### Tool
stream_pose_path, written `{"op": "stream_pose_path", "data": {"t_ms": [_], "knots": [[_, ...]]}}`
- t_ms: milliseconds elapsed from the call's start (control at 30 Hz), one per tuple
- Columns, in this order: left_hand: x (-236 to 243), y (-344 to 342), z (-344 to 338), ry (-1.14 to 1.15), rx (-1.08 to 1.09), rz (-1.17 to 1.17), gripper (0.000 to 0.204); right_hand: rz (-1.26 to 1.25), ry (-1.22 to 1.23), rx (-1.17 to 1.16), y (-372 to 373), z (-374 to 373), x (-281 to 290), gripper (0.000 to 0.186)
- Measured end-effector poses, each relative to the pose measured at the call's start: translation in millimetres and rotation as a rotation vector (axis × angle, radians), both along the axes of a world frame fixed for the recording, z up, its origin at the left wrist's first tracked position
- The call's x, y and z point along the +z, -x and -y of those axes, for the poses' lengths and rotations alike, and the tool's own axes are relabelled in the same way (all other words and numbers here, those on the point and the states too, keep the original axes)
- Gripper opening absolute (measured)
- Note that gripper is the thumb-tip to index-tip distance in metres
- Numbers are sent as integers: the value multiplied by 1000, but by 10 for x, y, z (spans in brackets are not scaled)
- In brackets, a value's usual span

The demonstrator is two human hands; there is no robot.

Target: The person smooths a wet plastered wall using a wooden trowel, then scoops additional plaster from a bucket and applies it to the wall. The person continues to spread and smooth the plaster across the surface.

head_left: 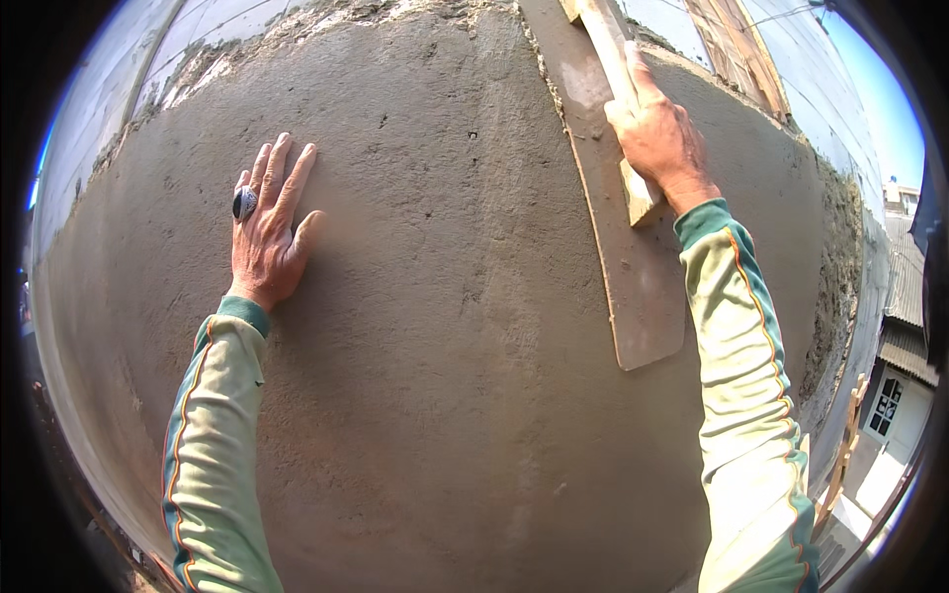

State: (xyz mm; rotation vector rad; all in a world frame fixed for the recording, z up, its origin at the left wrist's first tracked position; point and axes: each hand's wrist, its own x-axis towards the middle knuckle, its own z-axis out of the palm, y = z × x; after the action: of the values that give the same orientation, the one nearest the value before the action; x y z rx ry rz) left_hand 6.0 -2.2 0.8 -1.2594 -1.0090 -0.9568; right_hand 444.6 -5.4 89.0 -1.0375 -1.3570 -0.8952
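My left hand (272, 227) rests flat on the grey plastered wall (425, 296), fingers extended and slightly apart, a dark-stoned ring on one finger. My right hand (662, 143) grips the pale wooden handle of a long, flat plastering float (638, 296), held upright against the upper right of the wall. The float's blade has a rounded lower corner and smears of mortar along it. Both arms wear pale green sleeves with teal cuffs. The fresh plaster looks rough and pitted in places, with a ragged upper edge.
Pale block wall (178, 44) shows above and beside the plaster, with wooden boards (741, 49) at the top right. At the far right are wooden poles (843, 445), a house with a white door (895, 415), corrugated roofing (905, 267) and blue sky.
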Motion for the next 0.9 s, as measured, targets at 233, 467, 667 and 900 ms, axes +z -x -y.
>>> {"op": "stream_pose_path", "data": {"t_ms": [233, 467, 667, 900], "knots": [[130, 213, 199, 6, 111, 37, 99, 173, -42, 120, 78, -185, -843, 84], [102, 71, 67, 28, 49, 29, 100, -7, 1, -52, 162, -29, -186, 80], [-27, 216, 82, -64, 67, 9, 88, 113, -74, 67, -525, -254, -1082, 86], [86, 254, 142, -8, 53, -13, 94, 199, 5, 35, 383, -17, -744, 86]]}}
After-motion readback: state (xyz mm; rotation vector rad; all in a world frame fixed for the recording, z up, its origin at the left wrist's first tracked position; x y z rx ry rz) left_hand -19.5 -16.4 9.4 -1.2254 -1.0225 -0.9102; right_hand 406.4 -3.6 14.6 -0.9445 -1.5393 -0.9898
